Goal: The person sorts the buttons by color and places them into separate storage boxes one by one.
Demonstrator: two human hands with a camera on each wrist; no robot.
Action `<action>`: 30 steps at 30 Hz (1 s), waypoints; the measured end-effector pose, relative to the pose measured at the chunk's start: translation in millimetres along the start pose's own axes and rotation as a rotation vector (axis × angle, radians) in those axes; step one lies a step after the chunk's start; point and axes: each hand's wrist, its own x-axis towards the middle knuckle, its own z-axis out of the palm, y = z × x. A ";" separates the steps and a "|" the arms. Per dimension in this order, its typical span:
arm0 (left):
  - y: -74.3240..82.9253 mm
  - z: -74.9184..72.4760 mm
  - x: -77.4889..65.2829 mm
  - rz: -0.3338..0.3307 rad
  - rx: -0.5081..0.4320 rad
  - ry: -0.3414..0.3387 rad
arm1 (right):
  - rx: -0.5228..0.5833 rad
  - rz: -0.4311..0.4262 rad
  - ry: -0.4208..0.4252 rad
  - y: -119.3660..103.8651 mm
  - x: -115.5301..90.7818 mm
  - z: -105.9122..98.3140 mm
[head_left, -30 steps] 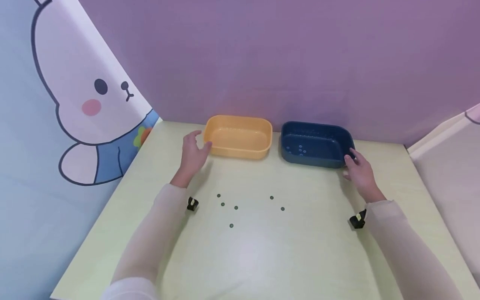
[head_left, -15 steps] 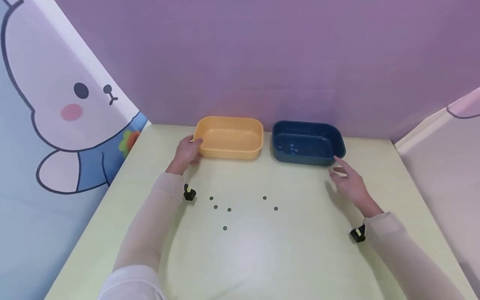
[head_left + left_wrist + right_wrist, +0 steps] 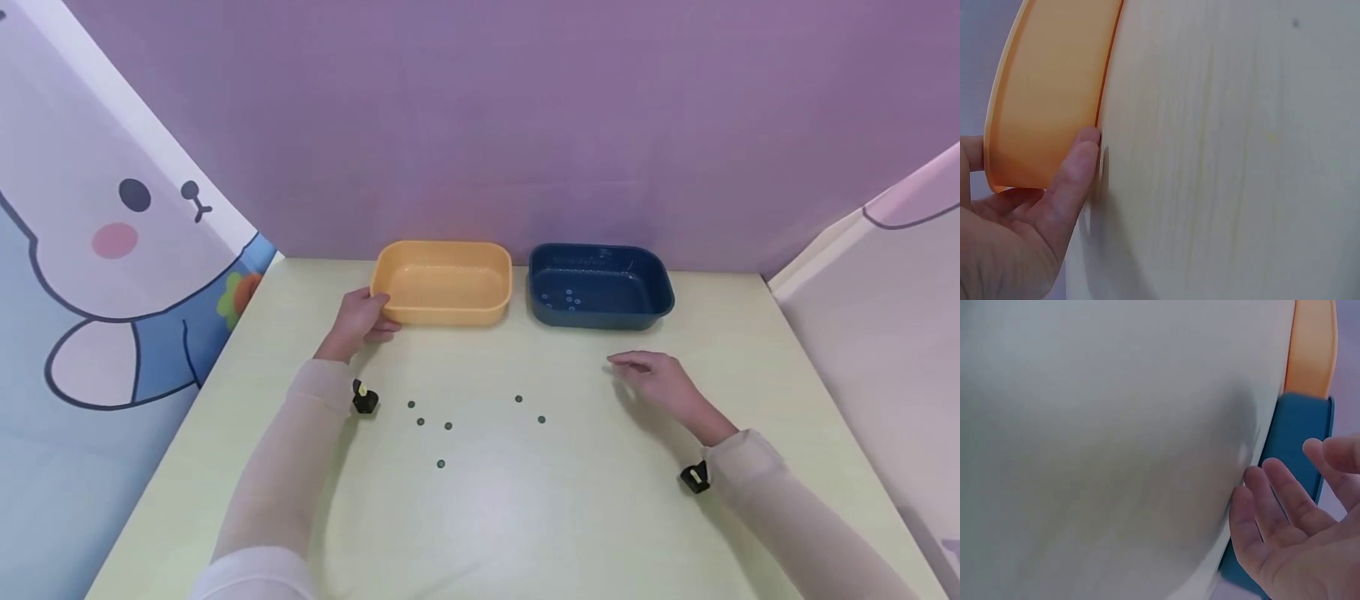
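My left hand (image 3: 358,321) holds the left end of a shallow orange rectangular tray (image 3: 442,317). In the left wrist view its thumb reaches over the rim, while the other fingers (image 3: 1075,165) lie along the outer wall near the tabletop. My right hand (image 3: 663,385), empty and with loosely bent fingers (image 3: 1294,490), hovers over the table in front of a dark blue tray (image 3: 603,319). Inside the blue tray lie several small round discs (image 3: 569,299). Several small dark green discs (image 3: 448,426) are scattered across the middle of the table, a couple of them (image 3: 542,419) farther right.
Both trays stand side by side at the back of the pale wooden table (image 3: 510,533), close to a purple backdrop (image 3: 465,125). A cartoon-printed cloth (image 3: 112,275) hangs on the left. Small black wrist devices (image 3: 365,397) show at both sleeves.
The left hand has moved onto the orange tray's left end and taken hold of it. My right hand has left the blue tray's right corner, coming nearer and leftward. The view has shifted slightly.
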 end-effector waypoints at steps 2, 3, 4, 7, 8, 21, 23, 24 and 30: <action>0.2 -0.5 -2.7 0.001 0.008 -0.002 | -0.006 -0.007 -0.010 -2.8 -0.1 4.0; 0.4 -0.8 -4.3 0.004 0.012 -0.003 | -0.004 -0.011 -0.012 -4.5 -0.2 5.7; 0.4 -1.0 -5.5 0.006 0.014 -0.003 | 0.003 -0.015 -0.014 -5.9 -0.1 7.2; -0.8 -1.5 -8.3 0.014 0.012 -0.003 | 0.014 -0.023 -0.016 -9.8 0.1 11.0; -1.3 -1.7 -9.1 0.015 0.014 -0.004 | 0.017 -0.027 -0.016 -11.4 -0.2 12.2; -4.5 -4.2 -26.5 0.009 0.080 -0.015 | 0.041 -0.026 -0.046 -19.3 -5.1 24.2; -5.0 -4.1 -30.1 0.014 0.084 -0.012 | 0.043 -0.045 -0.046 -20.3 -6.1 26.8; -5.2 -4.0 -31.7 0.016 0.087 -0.010 | 0.044 -0.053 -0.045 -20.6 -6.7 28.1; -7.0 -4.5 -41.6 0.031 0.086 0.005 | 0.028 -0.091 -0.054 -26.7 -11.6 35.5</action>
